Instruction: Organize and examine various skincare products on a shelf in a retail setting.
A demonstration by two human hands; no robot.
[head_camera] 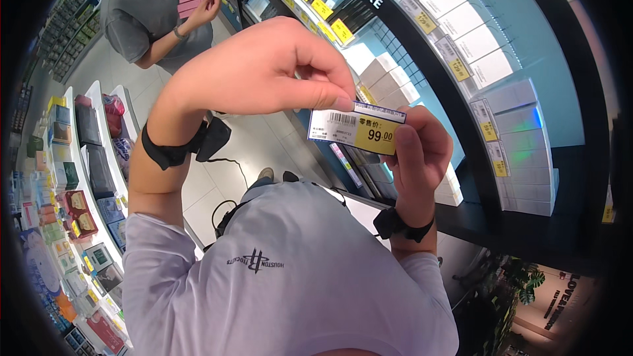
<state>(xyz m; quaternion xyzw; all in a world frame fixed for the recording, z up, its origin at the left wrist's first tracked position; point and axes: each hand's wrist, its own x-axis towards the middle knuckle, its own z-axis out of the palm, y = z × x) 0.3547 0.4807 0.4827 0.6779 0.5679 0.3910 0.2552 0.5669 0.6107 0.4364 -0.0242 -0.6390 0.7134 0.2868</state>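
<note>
A yellow and white paper price tag (pixel 356 127) with a dark blue border, a barcode and print is held stretched out between my two hands. My left hand (pixel 277 71) bends over from the left and pinches the tag's upper edge between thumb and index finger. At the other end, my right hand (pixel 420 146) grips the tag's right side, thumb on the printed face and fingers behind. The tag is slightly tilted, its right end lower. Black straps with small black devices are round both wrists.
A dark-framed display shelf (pixel 435 34) with white boxes (pixel 524 158) and yellow-white price tags stands ahead and right. A white shelf unit (pixel 106 158) with packaged goods is at left. At upper left, a person in a grey shirt (pixel 133 15) holds pink boxes (pixel 193 4).
</note>
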